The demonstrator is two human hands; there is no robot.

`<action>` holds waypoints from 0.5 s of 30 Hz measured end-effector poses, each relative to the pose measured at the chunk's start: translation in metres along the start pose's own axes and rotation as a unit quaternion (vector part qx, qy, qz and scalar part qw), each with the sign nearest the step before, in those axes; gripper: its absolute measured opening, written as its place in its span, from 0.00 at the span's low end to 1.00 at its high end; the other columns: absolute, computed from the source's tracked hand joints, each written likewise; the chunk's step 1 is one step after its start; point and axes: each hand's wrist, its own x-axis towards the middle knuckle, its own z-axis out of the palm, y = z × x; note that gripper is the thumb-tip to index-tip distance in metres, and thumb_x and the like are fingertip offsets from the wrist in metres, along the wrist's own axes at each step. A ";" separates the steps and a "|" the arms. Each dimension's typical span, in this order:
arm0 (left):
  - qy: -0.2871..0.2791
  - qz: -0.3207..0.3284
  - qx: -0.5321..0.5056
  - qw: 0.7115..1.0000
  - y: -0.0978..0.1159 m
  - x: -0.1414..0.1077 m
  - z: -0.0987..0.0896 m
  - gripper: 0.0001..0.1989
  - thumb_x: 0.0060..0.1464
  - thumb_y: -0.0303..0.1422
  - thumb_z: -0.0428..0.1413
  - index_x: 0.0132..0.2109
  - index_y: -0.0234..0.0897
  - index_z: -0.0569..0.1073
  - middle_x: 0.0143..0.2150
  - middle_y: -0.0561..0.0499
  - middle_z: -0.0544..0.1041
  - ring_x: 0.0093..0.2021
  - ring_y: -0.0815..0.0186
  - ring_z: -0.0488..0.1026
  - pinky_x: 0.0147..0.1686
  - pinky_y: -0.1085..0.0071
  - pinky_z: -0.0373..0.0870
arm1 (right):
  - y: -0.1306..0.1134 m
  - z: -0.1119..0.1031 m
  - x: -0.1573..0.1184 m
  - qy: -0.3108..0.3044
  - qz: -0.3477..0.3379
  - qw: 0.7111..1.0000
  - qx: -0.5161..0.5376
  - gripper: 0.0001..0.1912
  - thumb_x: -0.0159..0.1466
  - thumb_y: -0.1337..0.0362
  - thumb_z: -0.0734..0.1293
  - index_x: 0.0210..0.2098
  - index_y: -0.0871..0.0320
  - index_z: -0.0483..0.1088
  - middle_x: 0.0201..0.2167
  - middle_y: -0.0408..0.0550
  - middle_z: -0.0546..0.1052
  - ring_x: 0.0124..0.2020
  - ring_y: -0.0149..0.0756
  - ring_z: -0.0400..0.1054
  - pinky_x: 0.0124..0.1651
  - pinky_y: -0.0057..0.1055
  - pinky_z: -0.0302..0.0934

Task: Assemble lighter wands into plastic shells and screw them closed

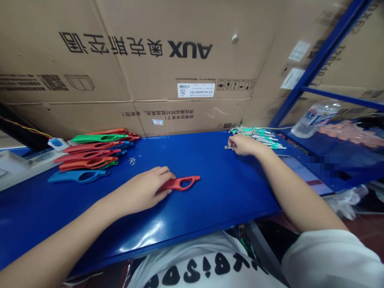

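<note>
My left hand (153,185) grips a red plastic handle (175,184) with an oval hole, low over the middle of the blue tabletop (210,200). The handle's narrow end points right; its other end is hidden in my palm. At the far right of the table, my right hand (244,145) pinches a thin metal rod, whose short end (228,148) sticks out to the left. Against that hand lies a bundle of metal rods with green plastic parts (264,134). Several similar handles in red, orange, green and blue (87,155) are stacked at the left.
Tiny metal pins (132,161) lie near the stack. A white power strip (33,164) runs along the left. Behind stands a large cardboard carton (120,84). To the right are a clear bottle (313,119), a blue metal frame (288,102) and a flat screen device (303,172).
</note>
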 end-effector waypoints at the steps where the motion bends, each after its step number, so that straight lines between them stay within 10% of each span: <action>1: -0.007 -0.003 -0.004 1.000 0.001 -0.001 -0.002 0.13 0.64 0.34 0.51 0.53 0.40 0.72 0.47 0.46 0.73 0.45 0.58 0.73 0.42 0.66 0.69 | 0.004 -0.002 -0.008 -0.005 0.001 1.000 0.002 0.10 0.57 0.74 0.64 0.38 0.57 0.68 0.39 0.53 0.78 0.39 0.44 0.71 0.39 0.33 0.60; 15: -0.064 -0.055 -0.047 0.995 0.001 -0.008 -0.018 0.12 0.50 0.28 0.54 0.44 0.40 0.72 0.43 0.50 0.74 0.39 0.62 0.72 0.35 0.70 0.65 | 0.056 0.014 -0.038 0.024 0.083 0.996 -0.019 0.17 0.54 0.75 0.63 0.43 0.57 0.70 0.43 0.57 0.77 0.47 0.51 0.71 0.44 0.37 0.61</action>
